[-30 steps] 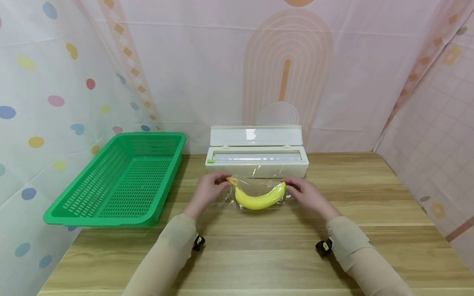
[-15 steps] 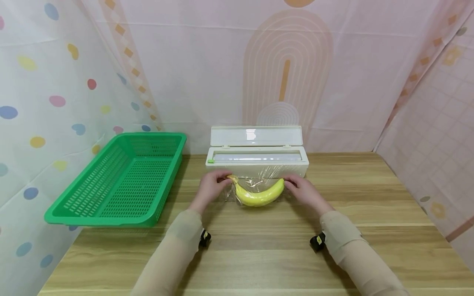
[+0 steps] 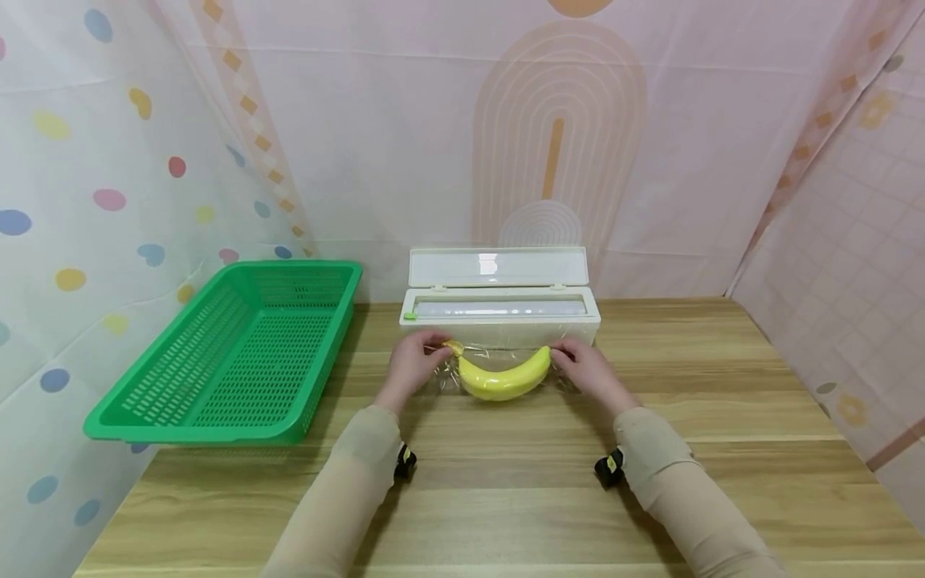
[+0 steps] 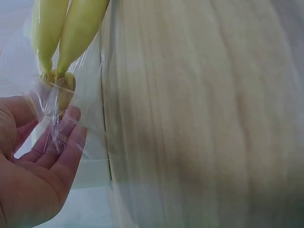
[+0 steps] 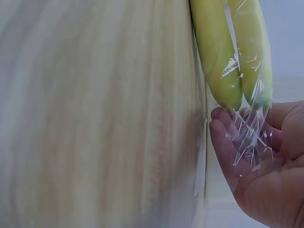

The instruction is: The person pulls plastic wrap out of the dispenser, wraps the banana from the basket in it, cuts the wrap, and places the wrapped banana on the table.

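Note:
Two yellow bananas (image 3: 506, 383), joined at the stem, are wrapped in clear plastic wrap (image 5: 254, 137). They look like one in the head view; both wrist views show the pair. My left hand (image 3: 414, 365) pinches the wrap gathered at the brown stem (image 4: 61, 85), its fingers curled below it. At the opposite end, my right hand (image 3: 587, 368) grips the bunched wrap just past the banana tips (image 5: 237, 102). The curve of the bananas hangs toward me between both hands. Directly behind them stands a white plastic wrap dispenser (image 3: 499, 327) with its lid raised.
A green plastic basket (image 3: 289, 401) with slotted sides stands at the left. A small light-green slider (image 3: 409, 316) sits at the dispenser's left end. Patterned cloth (image 3: 361, 160) hangs behind the wooden table (image 3: 499, 514) and along both sides.
Both hands have shifted slightly, the right one a little to the left and away from me. The bananas have moved slightly toward the dispenser. The wrap has stayed in both hands.

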The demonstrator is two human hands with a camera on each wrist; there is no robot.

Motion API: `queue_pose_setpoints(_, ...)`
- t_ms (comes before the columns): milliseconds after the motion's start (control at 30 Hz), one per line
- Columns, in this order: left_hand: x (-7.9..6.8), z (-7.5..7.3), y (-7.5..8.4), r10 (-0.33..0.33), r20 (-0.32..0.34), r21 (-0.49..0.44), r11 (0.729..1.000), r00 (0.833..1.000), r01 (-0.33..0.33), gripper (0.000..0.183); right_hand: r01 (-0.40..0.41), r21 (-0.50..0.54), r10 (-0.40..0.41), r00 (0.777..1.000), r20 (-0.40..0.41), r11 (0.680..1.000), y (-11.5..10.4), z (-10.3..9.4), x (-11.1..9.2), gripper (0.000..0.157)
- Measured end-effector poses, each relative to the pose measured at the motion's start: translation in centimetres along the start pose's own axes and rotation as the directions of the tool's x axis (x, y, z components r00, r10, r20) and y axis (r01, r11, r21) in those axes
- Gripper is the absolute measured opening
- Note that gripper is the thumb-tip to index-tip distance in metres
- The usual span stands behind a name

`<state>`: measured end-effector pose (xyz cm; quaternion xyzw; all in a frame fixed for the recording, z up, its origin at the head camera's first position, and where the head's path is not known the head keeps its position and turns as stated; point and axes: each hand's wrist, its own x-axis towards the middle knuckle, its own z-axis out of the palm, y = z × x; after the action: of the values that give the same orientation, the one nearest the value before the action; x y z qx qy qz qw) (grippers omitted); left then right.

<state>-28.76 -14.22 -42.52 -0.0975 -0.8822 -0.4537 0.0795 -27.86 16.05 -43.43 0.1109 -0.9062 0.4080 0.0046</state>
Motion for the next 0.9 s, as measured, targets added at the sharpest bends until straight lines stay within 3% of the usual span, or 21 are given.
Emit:
queue_pose_setpoints(133,-0.13,0.08,-0.12,0.047,-0.028,0.013,0.999,0.998,-0.047,0.018,0.026,-0.003,-0.026,0.998,-0.049,1.000,0.10,0.18,0.12,0.025)
queue_pose_setpoints(233,-0.02,0.16,-0.20,0.063,-0.025,0.066,0.996,0.998,-0.061,0.020,0.089,0.003,-0.089,0.990,-0.107,0.996,0.16,0.27,0.20,0.020)
queue_pose_setpoints(433,0.21,0.27,-0.23,0.031,-0.010,0.186,0.982,0.999,-0.028,0.020,0.215,-0.034,-0.218,0.961,-0.171,0.976,-0.31,0.26,0.13,0.016)
queue_pose_setpoints(600,0.14,0.22,0.02,0.017,-0.011,0.202,0.979,1.000,-0.015,0.018,0.229,-0.117,-0.245,0.957,-0.156,0.966,-0.78,0.16,0.13,0.013)
queue_pose_setpoints(900,0.11,0.01,0.34,0.028,0.005,0.263,0.964,1.000,-0.028,0.026,0.197,-0.195,-0.214,0.974,-0.068,0.961,-0.48,-0.06,0.20,0.032)
